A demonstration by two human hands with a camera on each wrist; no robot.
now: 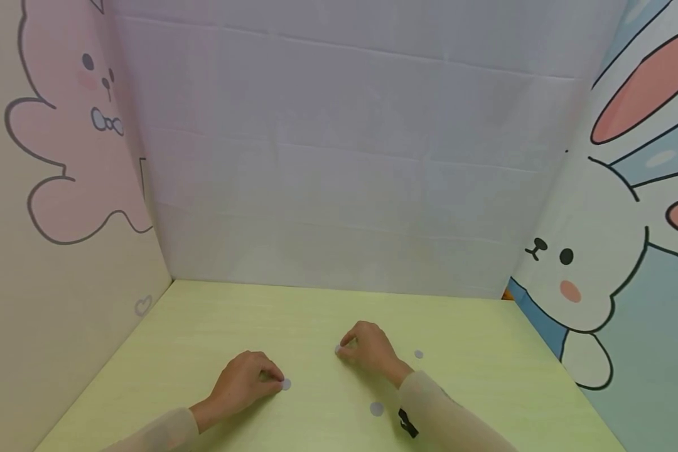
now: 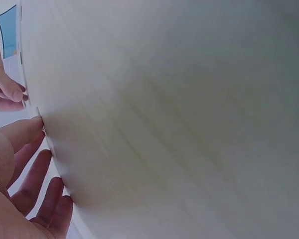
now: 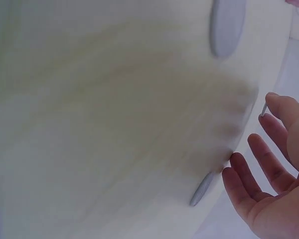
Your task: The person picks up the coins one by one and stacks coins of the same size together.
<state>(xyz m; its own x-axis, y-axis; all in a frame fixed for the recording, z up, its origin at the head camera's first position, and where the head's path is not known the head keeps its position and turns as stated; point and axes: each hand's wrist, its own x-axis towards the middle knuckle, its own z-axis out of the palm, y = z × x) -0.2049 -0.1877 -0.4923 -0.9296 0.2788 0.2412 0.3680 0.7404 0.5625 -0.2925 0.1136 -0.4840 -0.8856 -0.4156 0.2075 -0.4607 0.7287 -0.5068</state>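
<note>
Near the middle of the table, my left hand (image 1: 247,380) pinches the edge of a small flat grey disc (image 1: 286,384) between thumb and fingertips. In the left wrist view that disc (image 2: 38,112) shows edge-on at the tabletop, with the other fingers spread and their tips close to the surface. Farther back and to the right, my right hand (image 1: 370,348) holds another grey disc (image 1: 338,348) by thumb and index finger. From the right wrist, this disc (image 3: 264,109) appears as a thin edge tilted up off the table, partly covered by the fingertips.
Two more grey discs lie flat on the pale yellow-green table (image 1: 231,320): one disc (image 1: 419,354) beyond the right wrist, another disc (image 1: 376,409) nearer, left of the sleeve. A black strap piece (image 1: 407,424) hangs by that sleeve. Cartoon-printed side walls and a white back sheet (image 1: 339,157) enclose the table.
</note>
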